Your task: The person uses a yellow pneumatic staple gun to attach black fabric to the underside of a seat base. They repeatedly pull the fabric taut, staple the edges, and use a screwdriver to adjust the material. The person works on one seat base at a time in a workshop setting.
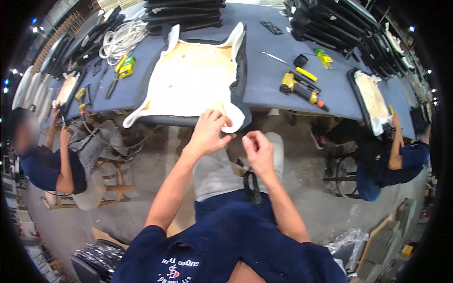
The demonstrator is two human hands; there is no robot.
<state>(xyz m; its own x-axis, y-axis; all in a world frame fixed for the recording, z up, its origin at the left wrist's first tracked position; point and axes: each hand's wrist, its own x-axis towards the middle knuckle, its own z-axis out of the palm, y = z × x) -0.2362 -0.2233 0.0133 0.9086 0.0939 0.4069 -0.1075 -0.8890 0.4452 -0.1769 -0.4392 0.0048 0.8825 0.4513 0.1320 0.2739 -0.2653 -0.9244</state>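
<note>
In front of me a chair seat (196, 75) lies upside down, its pale wooden board facing up. White padding (153, 80) and dark cover fabric (141, 92) frame the board, with padding flaps sticking out at the corners. My left hand (207, 134) grips the near right corner, fingers over the padding and thumb beside its edge. Just right of that corner, apart from it, my right hand (259, 153) is held above my lap. Its thumb and fingertips are pinched together; whatever they hold is too small to make out.
A yellow-black power tool (299, 89) lies right on the blue-grey table (264, 61). Pliers (112, 87), a green-yellow box (127, 67) and white cord (122, 40) lie left. Black stacks (184, 14) stand behind. Co-workers sit left (52, 160) and right (391, 160).
</note>
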